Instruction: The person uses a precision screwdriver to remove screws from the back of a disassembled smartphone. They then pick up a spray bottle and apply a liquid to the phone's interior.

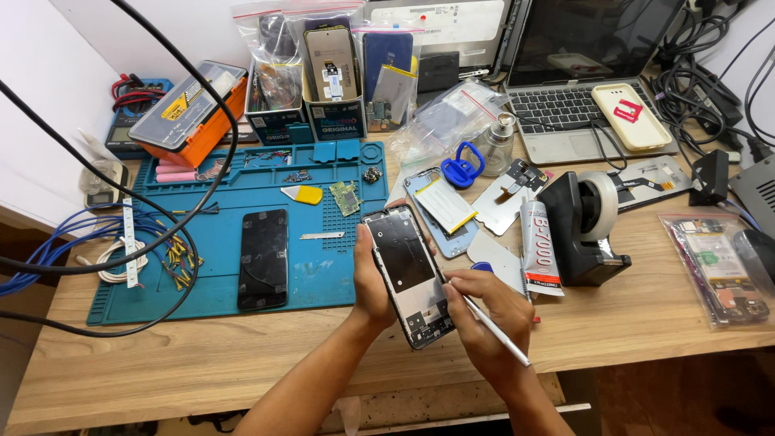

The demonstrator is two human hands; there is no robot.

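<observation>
In the head view, your left hand (373, 282) is gripping the opened phone frame (408, 276) near the front edge of the desk (202, 355), fingers wrapped around its long sides so it is staying tilted toward you. Your right hand (484, 311) is pinching a thin metal tool (496, 329) like a pen, its tip meeting the frame's lower part. A dark phone screen (263, 258) is lying flat on the blue mat (323, 278). Toward the back edge, clear bags (278, 60) are holding phone parts, and an orange case (190, 113) is sitting closed at the mat's back left corner.
</observation>
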